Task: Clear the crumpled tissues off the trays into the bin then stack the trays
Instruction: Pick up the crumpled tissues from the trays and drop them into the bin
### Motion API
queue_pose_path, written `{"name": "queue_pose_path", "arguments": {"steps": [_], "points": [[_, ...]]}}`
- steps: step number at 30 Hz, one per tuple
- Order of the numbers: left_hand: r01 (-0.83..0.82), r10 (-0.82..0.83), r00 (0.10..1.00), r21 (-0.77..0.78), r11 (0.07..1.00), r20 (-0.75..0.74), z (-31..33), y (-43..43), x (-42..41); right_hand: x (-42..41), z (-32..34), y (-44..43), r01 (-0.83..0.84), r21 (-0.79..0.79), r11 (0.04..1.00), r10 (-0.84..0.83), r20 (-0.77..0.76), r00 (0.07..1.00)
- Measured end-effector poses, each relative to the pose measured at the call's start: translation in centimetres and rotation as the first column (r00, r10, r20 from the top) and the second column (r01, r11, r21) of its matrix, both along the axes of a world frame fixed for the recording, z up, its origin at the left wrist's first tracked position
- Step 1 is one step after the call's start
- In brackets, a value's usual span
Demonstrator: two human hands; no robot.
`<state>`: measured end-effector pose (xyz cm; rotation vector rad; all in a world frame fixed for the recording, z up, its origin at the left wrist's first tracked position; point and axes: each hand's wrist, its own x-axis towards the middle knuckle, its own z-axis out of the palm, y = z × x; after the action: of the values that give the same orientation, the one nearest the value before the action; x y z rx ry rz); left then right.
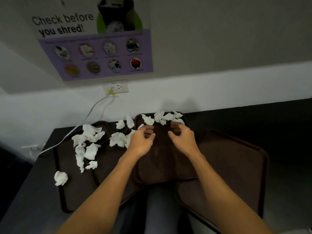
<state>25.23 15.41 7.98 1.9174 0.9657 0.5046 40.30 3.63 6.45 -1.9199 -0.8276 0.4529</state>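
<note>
Three dark brown trays lie on a black counter: a left tray point(79, 196), a middle tray point(162, 168) and a right tray point(236, 162). Several crumpled white tissues point(87, 146) cover the left tray. More tissues point(162, 116) lie along the middle tray's far edge, and one tissue point(60, 178) sits by the left tray's near-left edge. My left hand point(141, 141) and my right hand point(183, 139) hover over the middle tray with fingers loosely curled, holding nothing. The left hand is next to a tissue point(118, 139). No bin is in view.
The black counter point(278, 132) runs to the right and ends at a white wall. A white cable point(87, 115) runs from a wall socket point(116, 87) down past the counter's left corner. A poster point(94, 48) hangs above. My legs show below the trays.
</note>
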Motion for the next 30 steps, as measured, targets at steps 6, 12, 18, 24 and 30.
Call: {"name": "queue_pose_path", "arguments": {"steps": [6, 12, 18, 24, 30], "points": [[-0.024, 0.024, 0.997, 0.009, 1.000, -0.070, -1.3, 1.4, 3.4, 5.8, -2.7, 3.3, -0.003, -0.129, 0.992, 0.007, 0.032, 0.999], [-0.039, 0.038, 0.992, -0.005, 0.999, -0.119, -2.2, 2.9, 5.8, 10.8, -5.5, 7.1, -0.035, -0.234, 0.972, 0.058, 0.094, 0.994], [-0.049, 0.047, 0.987, -0.006, 0.999, -0.156, -3.0, 3.6, 6.6, 12.3, -7.3, 8.5, -0.193, -0.449, 0.873, 0.266, 0.105, 0.958], [-0.071, 0.067, 0.986, -0.023, 0.997, -0.152, -4.0, 4.3, 6.8, 12.4, -7.8, 7.9, -0.159, -0.325, 0.932, 0.195, 0.080, 0.978], [-0.064, 0.057, 0.988, -0.041, 0.997, -0.147, -4.8, 4.4, 7.0, 13.2, -8.1, 7.4, -0.221, -0.438, 0.872, 0.329, 0.189, 0.925]]}}
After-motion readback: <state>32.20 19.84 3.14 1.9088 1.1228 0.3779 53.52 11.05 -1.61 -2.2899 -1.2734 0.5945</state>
